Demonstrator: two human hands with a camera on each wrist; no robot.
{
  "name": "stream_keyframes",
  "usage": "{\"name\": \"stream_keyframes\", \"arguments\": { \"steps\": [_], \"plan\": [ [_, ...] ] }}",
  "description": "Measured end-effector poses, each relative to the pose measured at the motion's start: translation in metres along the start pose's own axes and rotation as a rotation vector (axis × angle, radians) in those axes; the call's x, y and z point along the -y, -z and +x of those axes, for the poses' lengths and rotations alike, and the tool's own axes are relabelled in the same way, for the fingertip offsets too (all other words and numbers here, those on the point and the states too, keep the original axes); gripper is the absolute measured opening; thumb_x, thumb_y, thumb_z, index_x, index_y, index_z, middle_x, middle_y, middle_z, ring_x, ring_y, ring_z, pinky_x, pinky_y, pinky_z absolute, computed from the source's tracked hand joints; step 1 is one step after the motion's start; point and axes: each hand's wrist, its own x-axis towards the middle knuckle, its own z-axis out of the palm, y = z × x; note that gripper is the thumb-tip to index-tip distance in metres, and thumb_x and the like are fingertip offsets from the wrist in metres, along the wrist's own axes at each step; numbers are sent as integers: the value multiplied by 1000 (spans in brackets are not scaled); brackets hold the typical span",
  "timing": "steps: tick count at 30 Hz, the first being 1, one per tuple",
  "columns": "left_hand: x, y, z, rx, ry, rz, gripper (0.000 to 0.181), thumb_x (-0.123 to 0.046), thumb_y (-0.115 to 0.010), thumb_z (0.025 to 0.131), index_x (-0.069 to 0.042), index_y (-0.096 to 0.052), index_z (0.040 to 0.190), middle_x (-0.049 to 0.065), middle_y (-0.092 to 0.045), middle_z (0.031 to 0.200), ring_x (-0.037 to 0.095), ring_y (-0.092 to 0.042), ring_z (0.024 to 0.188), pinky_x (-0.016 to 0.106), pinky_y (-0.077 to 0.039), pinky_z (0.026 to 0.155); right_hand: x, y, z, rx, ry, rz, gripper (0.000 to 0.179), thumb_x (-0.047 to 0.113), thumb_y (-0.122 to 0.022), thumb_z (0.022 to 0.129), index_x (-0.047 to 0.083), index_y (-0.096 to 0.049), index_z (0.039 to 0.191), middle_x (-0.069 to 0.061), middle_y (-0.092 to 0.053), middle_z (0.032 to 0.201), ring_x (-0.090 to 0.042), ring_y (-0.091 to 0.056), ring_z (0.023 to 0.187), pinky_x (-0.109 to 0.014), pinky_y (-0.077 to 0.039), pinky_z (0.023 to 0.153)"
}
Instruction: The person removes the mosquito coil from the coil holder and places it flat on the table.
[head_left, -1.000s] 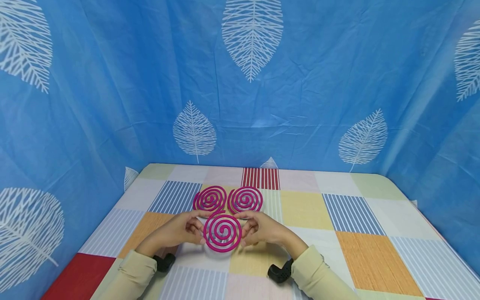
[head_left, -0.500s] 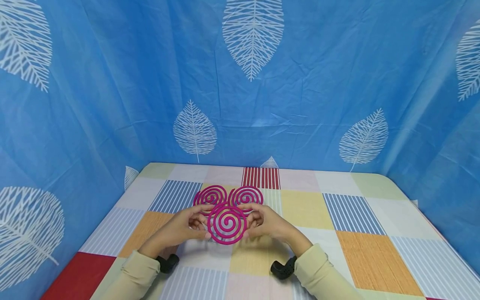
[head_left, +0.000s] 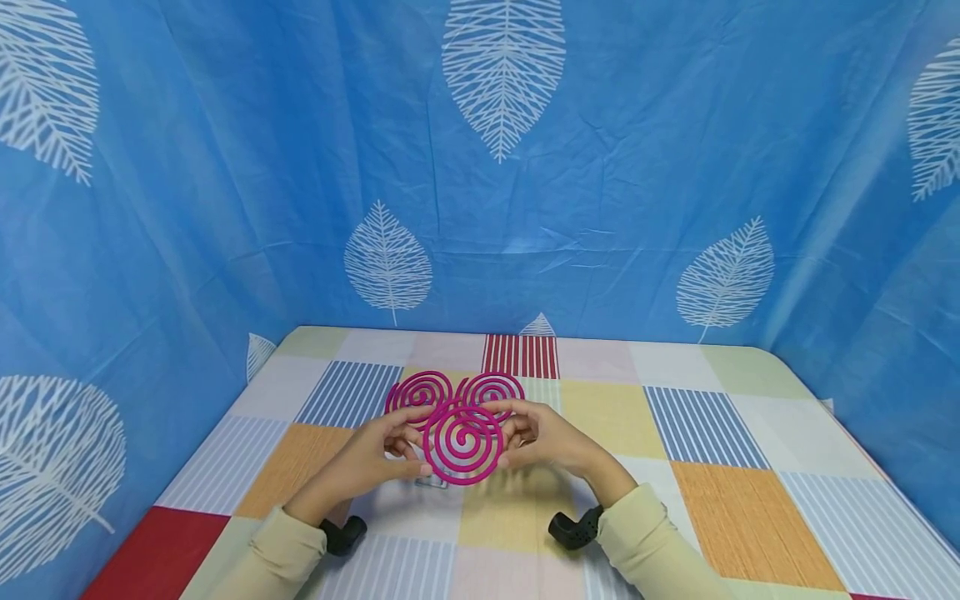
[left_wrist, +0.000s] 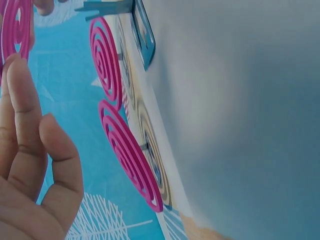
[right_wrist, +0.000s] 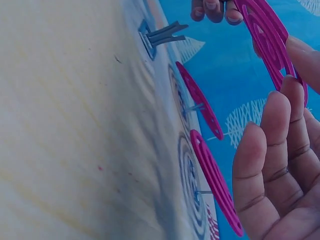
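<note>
Between both hands a magenta mosquito coil is held up, its spiral facing the head camera. My left hand pinches its left rim with the fingertips. On the opposite rim, my right hand grips it between thumb and fingers. Below the coil a small metal coil stand rises from the table; its forked prong is bare and apart from the coil. Just beyond the hands, two more coils sit raised on stands: a left coil and a right coil, partly hidden by the fingers.
A patchwork-patterned cloth covers the table. Blue curtain with white leaf prints encloses the back and both sides. A black wrist device shows at the right cuff, another black wrist device at the left.
Both hands have carried the coil a little to the right and upward in the head view, and it now overlaps the rear coils. The stand beneath has come partly into sight. The rear coils stay put.
</note>
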Motion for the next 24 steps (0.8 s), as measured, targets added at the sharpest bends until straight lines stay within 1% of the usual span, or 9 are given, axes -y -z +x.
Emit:
{"name": "stream_keyframes", "arguments": {
  "steps": [7, 14, 21, 24],
  "plan": [
    [-6, -6, 1, -34, 11, -2, 75, -9, -86, 94, 7, -49, 156, 9, -69, 103, 15, -69, 85, 27, -58, 86, 5, 5, -2, 8, 5, -16, 78, -6, -81, 87, -11, -45, 156, -3, -71, 95, -12, -68, 83, -25, -58, 75],
    [-11, -11, 3, -54, 24, -50, 74, -8, -85, 95, 5, -49, 157, 22, -66, 106, 17, -69, 85, 28, -58, 84, 7, 10, -4, 8, 22, -20, 76, -5, -82, 87, -11, -47, 155, -4, -70, 95, -13, -68, 85, -27, -58, 79],
    [-14, -17, 5, -58, 29, -88, 74, -6, -84, 95, 5, -48, 158, 11, -68, 106, 18, -69, 85, 26, -58, 80, 7, 16, -7, 24, 38, 22, 77, -5, -80, 88, -13, -44, 155, -10, -71, 98, -15, -70, 89, -28, -59, 83],
    [-15, -19, 7, -64, 26, -91, 74, -7, -85, 94, 4, -49, 157, 10, -69, 106, 18, -68, 85, 24, -56, 77, 6, 19, -8, 30, 44, 43, 77, -5, -80, 89, -13, -43, 156, -12, -71, 100, -15, -71, 89, -28, -59, 83]
  ]
}}
